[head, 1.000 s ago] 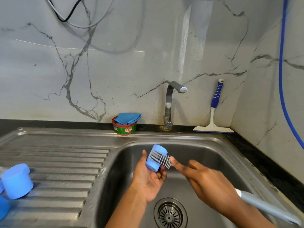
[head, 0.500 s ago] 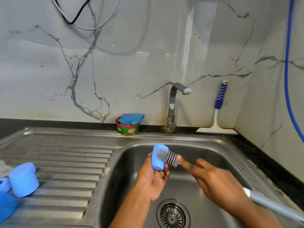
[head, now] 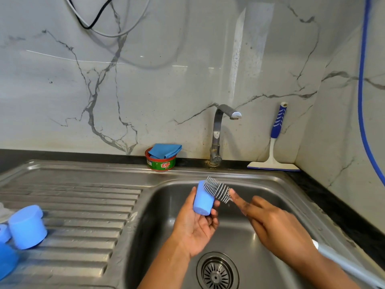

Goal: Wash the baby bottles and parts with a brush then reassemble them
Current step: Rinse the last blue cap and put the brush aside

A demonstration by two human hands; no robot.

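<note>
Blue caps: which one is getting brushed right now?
The blue cap gripped in the left hand over the sink, with the brush bristles at its top end. The other blue cap sits untouched on the drainboard, far left.

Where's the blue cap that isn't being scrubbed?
In the head view, the unheld blue cap lies on the ribbed drainboard at far left, beside other blue parts.

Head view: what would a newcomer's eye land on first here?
The left hand holds a blue cap over the sink, while the right hand holds a grey brush at its upper end. After that, a second blue cap lies on the draining board at far left.
</note>
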